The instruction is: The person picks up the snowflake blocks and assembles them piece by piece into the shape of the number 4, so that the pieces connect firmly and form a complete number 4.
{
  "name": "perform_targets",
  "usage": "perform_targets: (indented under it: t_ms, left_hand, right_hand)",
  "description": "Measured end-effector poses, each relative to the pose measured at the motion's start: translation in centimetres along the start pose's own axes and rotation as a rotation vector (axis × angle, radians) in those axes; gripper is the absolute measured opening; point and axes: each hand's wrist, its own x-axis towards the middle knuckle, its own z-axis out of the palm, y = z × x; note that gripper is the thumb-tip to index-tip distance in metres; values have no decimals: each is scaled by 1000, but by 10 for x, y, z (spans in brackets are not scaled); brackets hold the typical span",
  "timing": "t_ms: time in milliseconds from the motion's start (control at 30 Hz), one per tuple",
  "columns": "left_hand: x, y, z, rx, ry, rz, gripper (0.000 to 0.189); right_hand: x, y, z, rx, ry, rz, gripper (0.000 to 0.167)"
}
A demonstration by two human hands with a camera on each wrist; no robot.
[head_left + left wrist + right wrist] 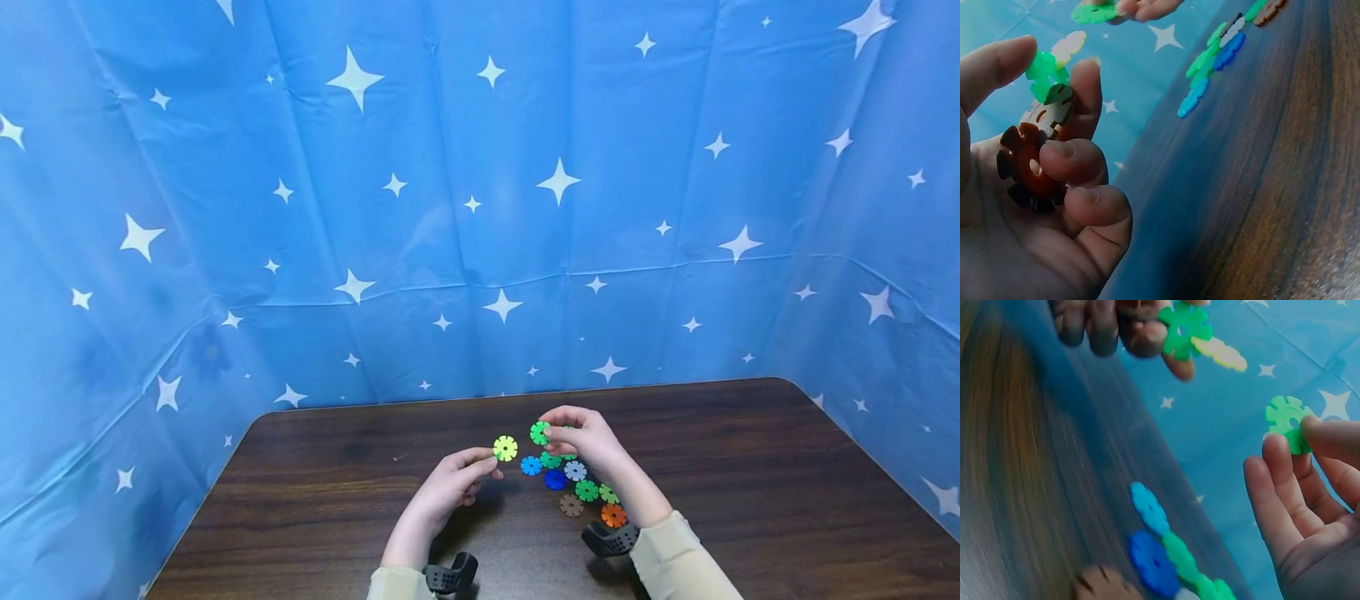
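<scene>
My left hand (450, 483) grips a small chain of notched plastic snowflake discs. At its tip a yellow disc (506, 448) slots into a green disc (1041, 75), which thumb and index finger pinch. Below, in the left wrist view, a greyish disc (1054, 117) and a brown disc (1030, 161) sit against the palm under curled fingers. Across a small gap, my right hand (588, 437) pinches a single light green disc (1286, 420) by its edge between thumb and fingertips. Both hands are raised over the table, the two held groups apart.
Loose discs lie on the dark wood table (315, 500) below and beside the right hand: light blue (531, 465), dark blue (555, 480), pale grey (575, 470), brown (572, 505), orange (613, 516) and several green ones (587, 490). A blue star-patterned curtain (465, 250) hangs behind.
</scene>
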Motion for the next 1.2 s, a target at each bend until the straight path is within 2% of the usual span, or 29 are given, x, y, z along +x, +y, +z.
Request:
perform_targets:
  t_ms: [167,367,800,1200]
  left_hand:
    - [1,0,1,-1,-3,-4,42]
    - [2,0,1,7,-3,4,42]
    - [1,-1,0,4,-4,-6,43]
    - [-1,-1,-1,-19,-8,-11,43]
  right_hand:
    - [1,4,12,143,41,16,26]
    - [1,5,20,228,55,15,24]
    - [0,8,24,244,-4,25,16]
    - [1,9,29,220,-31,12,28]
